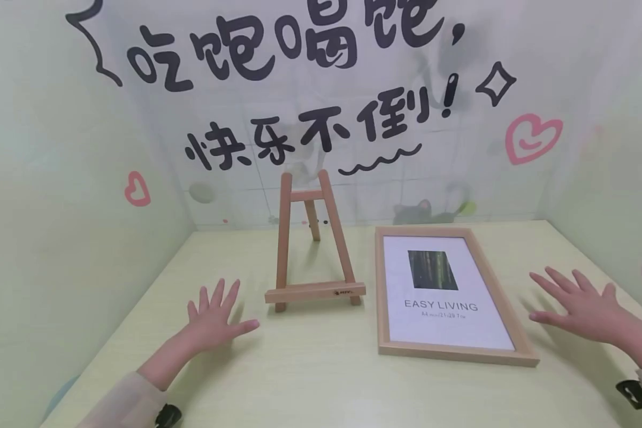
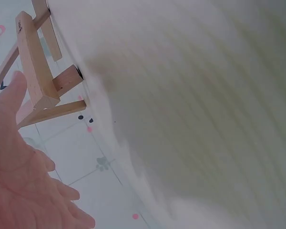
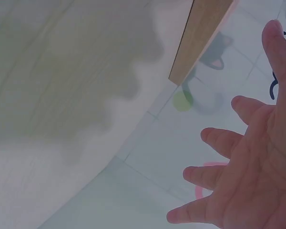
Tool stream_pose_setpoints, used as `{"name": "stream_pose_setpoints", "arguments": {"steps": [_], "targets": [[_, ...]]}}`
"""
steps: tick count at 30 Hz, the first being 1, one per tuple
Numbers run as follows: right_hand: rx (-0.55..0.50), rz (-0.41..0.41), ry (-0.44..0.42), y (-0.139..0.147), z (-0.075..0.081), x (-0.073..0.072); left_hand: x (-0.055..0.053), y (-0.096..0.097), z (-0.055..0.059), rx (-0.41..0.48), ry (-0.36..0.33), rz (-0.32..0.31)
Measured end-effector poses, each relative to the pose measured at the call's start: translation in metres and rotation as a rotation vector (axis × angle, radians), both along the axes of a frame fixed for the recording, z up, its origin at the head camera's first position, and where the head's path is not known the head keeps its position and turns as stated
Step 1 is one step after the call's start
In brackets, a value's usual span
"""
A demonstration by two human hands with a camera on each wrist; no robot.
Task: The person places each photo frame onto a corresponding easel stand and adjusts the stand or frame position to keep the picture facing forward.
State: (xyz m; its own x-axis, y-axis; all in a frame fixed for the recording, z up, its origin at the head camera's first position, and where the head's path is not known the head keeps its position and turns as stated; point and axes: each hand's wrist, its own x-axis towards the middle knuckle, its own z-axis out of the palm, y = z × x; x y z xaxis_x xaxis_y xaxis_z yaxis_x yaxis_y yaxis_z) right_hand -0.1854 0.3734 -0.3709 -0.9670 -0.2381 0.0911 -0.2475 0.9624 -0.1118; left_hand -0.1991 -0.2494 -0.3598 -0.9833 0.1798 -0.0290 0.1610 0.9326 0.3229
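Note:
A small wooden easel (image 1: 315, 291) stands upright toward the back of the table, its ledge facing front. To its right a wooden picture frame (image 1: 385, 348) lies flat, with a white sheet reading "EASY LIVING" and a small dark green picture. My left hand (image 1: 212, 324) is spread, holding nothing, left of the easel; in the left wrist view its palm (image 2: 19, 176) shows beside the easel's ledge (image 2: 35, 62). Right of the picture frame my right hand (image 1: 585, 309) is spread too, nothing in it. The right wrist view shows its palm (image 3: 257, 167) near the frame's edge (image 3: 200, 38).
The pale wooden table (image 1: 321, 386) is bounded by a back wall (image 1: 353, 202) with large black writing and by pale side walls (image 1: 75, 238). Pink hearts (image 1: 532, 139) and small drawings decorate the walls. A black strap piece (image 1: 168, 415) sits at the left sleeve.

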Motion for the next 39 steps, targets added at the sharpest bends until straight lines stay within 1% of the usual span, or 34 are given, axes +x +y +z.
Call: {"name": "stream_pose_setpoints", "arguments": {"steps": [5,7,8,10,12,13,15,18,20,21,24,27,30,32,35,39], "targets": [[0.000,0.000,0.000,0.001,-0.001,0.000,-0.002,0.000,-0.001,-0.001,-0.006,0.000],[0.008,-0.001,0.001,0.001,-0.001,-0.001,-0.003,0.001,0.000,0.021,-0.034,-0.001],[0.007,0.000,-0.002,0.001,-0.001,-0.001,-0.003,0.001,0.000,0.047,-0.056,-0.007],[-0.003,0.015,-0.007,0.001,0.000,-0.003,-0.003,0.002,0.003,0.147,-0.143,-0.002],[-0.047,0.032,-0.022,-0.001,0.002,-0.004,-0.003,0.004,0.007,0.257,-0.242,0.025],[-0.077,0.037,-0.034,-0.001,0.003,-0.005,-0.004,0.005,0.009,0.318,-0.291,0.044],[-0.135,0.041,-0.055,-0.003,0.005,-0.006,-0.003,0.007,0.013,0.431,-0.369,0.103],[-0.190,0.012,-0.082,-0.006,0.008,-0.006,0.000,0.014,0.019,0.533,-0.431,0.164],[-0.204,-0.014,-0.098,-0.008,0.010,-0.005,0.003,0.020,0.020,0.576,-0.457,0.192],[-0.216,-0.027,-0.109,-0.009,0.011,-0.005,0.004,0.023,0.021,0.592,-0.468,0.193],[-0.282,-0.071,-0.167,-0.010,0.013,-0.005,0.007,0.033,0.019,0.623,-0.497,0.183],[-0.388,-0.096,-0.233,-0.011,0.012,-0.006,0.007,0.044,0.018,0.671,-0.532,0.147],[-0.503,-0.101,-0.311,-0.013,0.009,-0.007,0.007,0.056,0.018,0.727,-0.590,0.115],[-0.558,-0.100,-0.354,-0.015,0.008,-0.008,0.007,0.064,0.018,0.759,-0.633,0.087],[-0.611,-0.106,-0.425,-0.018,0.006,-0.010,0.005,0.076,0.019,0.798,-0.693,0.051],[-0.650,-0.122,-0.484,-0.022,0.006,-0.012,0.003,0.091,0.019,0.848,-0.742,0.008]]}}
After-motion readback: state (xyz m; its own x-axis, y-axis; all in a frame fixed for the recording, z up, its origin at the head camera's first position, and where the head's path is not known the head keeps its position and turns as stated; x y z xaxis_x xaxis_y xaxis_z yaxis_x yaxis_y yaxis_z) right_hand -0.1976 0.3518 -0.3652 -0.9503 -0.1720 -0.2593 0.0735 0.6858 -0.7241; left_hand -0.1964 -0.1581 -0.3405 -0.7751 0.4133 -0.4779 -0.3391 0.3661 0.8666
